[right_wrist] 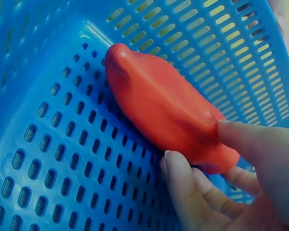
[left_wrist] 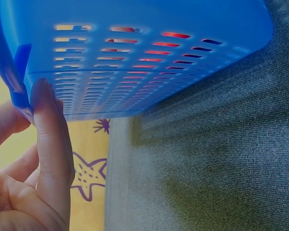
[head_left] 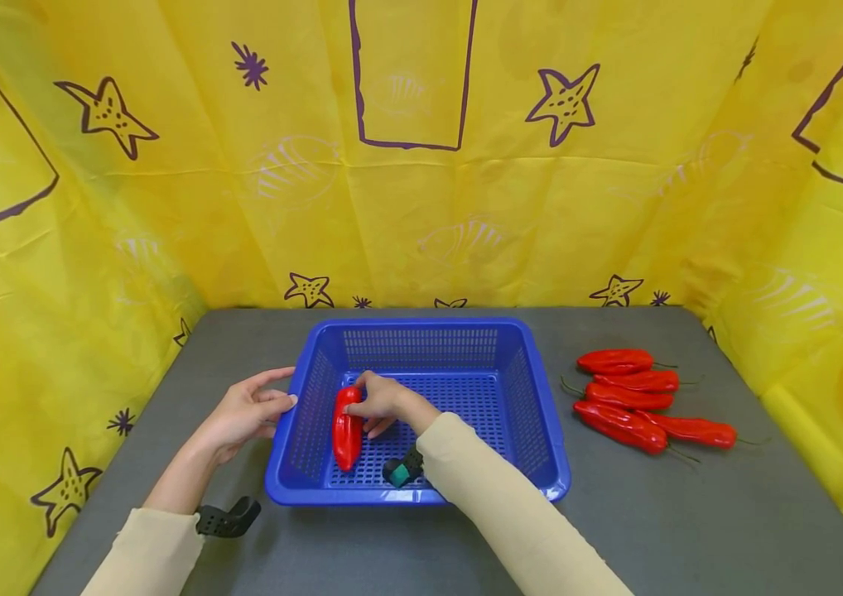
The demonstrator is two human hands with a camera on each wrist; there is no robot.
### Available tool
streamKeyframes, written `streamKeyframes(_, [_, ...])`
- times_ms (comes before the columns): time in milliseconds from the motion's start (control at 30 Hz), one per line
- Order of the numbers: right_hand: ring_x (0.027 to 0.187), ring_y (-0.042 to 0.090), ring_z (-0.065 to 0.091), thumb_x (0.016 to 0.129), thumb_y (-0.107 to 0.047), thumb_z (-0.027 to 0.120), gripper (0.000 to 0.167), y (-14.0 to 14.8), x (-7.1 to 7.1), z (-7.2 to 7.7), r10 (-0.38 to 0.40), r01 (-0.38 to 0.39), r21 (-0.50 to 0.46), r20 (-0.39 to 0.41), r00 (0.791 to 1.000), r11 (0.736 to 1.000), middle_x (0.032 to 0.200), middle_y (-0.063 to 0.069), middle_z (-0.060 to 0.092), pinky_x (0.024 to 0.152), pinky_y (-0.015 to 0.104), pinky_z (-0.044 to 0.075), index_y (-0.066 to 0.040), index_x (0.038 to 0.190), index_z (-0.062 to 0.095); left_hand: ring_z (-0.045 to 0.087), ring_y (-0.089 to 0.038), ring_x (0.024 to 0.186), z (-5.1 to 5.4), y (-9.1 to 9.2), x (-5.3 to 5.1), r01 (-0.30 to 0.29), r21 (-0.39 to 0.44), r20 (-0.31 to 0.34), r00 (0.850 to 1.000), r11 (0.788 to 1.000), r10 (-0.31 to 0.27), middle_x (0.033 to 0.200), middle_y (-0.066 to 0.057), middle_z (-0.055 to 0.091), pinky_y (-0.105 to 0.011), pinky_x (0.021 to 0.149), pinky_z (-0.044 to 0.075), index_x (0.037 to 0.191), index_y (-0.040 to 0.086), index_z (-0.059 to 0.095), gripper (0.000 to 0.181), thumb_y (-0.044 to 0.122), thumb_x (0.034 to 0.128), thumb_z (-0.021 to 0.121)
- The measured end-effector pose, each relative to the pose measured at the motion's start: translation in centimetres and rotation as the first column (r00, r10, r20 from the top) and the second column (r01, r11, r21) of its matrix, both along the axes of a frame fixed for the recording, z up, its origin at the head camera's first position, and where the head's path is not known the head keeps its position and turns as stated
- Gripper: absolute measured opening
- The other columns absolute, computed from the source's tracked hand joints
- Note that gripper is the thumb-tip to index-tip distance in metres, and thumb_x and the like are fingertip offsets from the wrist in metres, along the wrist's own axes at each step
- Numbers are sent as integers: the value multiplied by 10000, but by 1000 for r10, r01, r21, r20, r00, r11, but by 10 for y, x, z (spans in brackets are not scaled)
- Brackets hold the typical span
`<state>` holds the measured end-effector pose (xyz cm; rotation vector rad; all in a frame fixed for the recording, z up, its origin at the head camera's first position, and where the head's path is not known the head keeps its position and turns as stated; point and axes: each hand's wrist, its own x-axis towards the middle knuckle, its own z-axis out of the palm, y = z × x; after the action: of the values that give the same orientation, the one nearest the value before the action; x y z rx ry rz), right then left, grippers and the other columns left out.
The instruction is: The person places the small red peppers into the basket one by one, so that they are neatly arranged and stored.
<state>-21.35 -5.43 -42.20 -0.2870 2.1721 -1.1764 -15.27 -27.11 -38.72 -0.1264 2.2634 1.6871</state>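
Observation:
A blue plastic basket with slotted walls stands on the grey table. Inside it, along the left wall, lies a glossy red pepper. My right hand reaches into the basket and grips this pepper near its far end, thumb on one side and fingers on the other, as the right wrist view shows with the pepper slanting across the slotted floor. At the basket's left side my left hand pinches the rim; in the left wrist view a digit of the left hand lies against the outer wall.
To the right of the basket several red peppers with thin stems lie in a loose group on the grey table. Yellow patterned cloth hangs behind the table and along both sides.

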Motion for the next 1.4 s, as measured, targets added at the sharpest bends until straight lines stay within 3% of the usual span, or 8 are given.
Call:
streamKeyframes(600, [474,152,568,874,-190,633,344,-6,1,1,-26,25,12,50,998,1000,780,142,560,553,332,558,-57,1112,424,672,-257,830,0,-1,-1,3,-7,3,1000,1000,-3,991,-145,655,-426,705,559,1428,76,272,664,217,882,621])
streamKeyframes(1000, [472,152,558,880,-168,620,312,-8,-1,0,-46,46,-8,37,998,999,797,165,584,560,338,561,-57,1093,421,673,-262,828,0,0,0,-3,-12,0,1000,1000,3,991,-148,654,-429,704,558,1428,77,274,663,215,881,622])
streamKeyframes(1400, [456,154,554,873,-171,630,301,-9,-2,-2,-66,66,-6,13,998,998,686,144,572,543,352,558,-50,1066,434,673,-265,829,1,1,0,-7,-9,1,1000,1000,7,997,-153,651,-429,704,558,1426,72,275,654,207,885,617])
